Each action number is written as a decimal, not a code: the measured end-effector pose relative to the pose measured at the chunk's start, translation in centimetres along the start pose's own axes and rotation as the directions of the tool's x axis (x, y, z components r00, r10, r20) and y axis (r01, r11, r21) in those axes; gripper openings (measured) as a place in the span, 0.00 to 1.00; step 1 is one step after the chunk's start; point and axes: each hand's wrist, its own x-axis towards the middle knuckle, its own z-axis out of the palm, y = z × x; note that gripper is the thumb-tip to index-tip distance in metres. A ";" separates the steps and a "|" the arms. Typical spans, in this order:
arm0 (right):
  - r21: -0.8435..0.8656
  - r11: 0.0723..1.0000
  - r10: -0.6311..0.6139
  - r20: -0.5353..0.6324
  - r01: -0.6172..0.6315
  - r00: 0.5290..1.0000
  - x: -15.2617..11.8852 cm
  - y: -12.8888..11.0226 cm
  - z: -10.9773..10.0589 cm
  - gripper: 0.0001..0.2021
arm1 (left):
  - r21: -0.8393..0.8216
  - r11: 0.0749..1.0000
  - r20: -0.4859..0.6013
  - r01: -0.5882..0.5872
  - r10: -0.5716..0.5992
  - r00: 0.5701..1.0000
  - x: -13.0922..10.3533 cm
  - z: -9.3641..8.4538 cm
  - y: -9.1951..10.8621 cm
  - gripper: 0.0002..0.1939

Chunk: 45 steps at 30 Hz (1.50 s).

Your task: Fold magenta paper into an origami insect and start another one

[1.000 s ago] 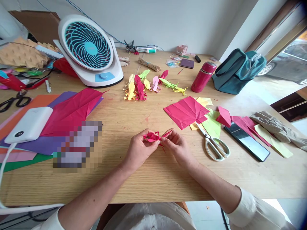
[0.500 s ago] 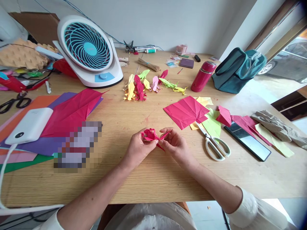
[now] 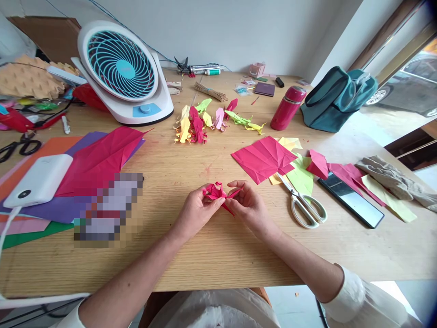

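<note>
Paper (image 3: 213, 193), red and folded, between both hands over the near part of the table (image 3: 218, 259), contact with it unclear. Pinched at its bulk between thumb and fingers of left hand (image 3: 195, 208); pinched at its narrow right end between thumb and fingertips of right hand (image 3: 251, 207). Beyond, well apart, a cluster of folded figures (image 3: 197, 125). To the right, scissors (image 3: 295, 195) beside a creased red sheet (image 3: 262, 158), then phone (image 3: 357, 205). Farther back, bottle (image 3: 287, 110); to the left, power bank (image 3: 43, 177) on coloured sheets (image 3: 102, 155).
</note>
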 end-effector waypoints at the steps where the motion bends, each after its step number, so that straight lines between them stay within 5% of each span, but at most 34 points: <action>1: 0.000 1.000 0.003 0.001 -0.003 1.000 0.0 0.0 0.0 0.22 | 0.002 1.000 0.001 0.000 0.000 1.000 0.0 0.0 -0.1 0.10; 15: -0.040 0.999 0.004 0.024 -0.003 1.000 -0.6 -0.3 -0.1 0.21 | 0.003 1.000 0.036 0.007 -0.007 0.999 0.0 -0.1 0.0 0.10; 22: -0.005 1.000 -0.004 -0.009 0.004 1.000 -0.6 0.0 -0.2 0.20 | -0.163 0.984 0.196 0.071 -0.039 0.980 0.2 -0.3 0.2 0.16; 29: 0.040 0.998 0.054 0.011 -0.054 0.998 -0.2 -1.1 -0.4 0.21 | -0.222 0.971 0.052 0.087 -0.077 0.996 0.4 -0.4 0.4 0.18; 34: 0.034 0.991 0.122 0.133 -0.127 0.984 0.3 -2.3 -1.3 0.17 | -0.118 0.991 0.101 0.056 -0.044 0.994 0.4 -0.7 0.4 0.18; 39: -0.019 0.986 0.168 0.206 -0.168 0.964 0.5 -1.9 -1.5 0.18 | 0.157 0.986 0.111 -0.047 0.030 0.993 -0.2 -0.5 -0.2 0.29; 45: -0.101 0.987 0.133 0.116 -0.121 0.984 0.3 -1.7 -1.2 0.17 | 0.156 0.983 0.113 -0.098 0.080 0.990 -0.3 -0.5 -0.2 0.24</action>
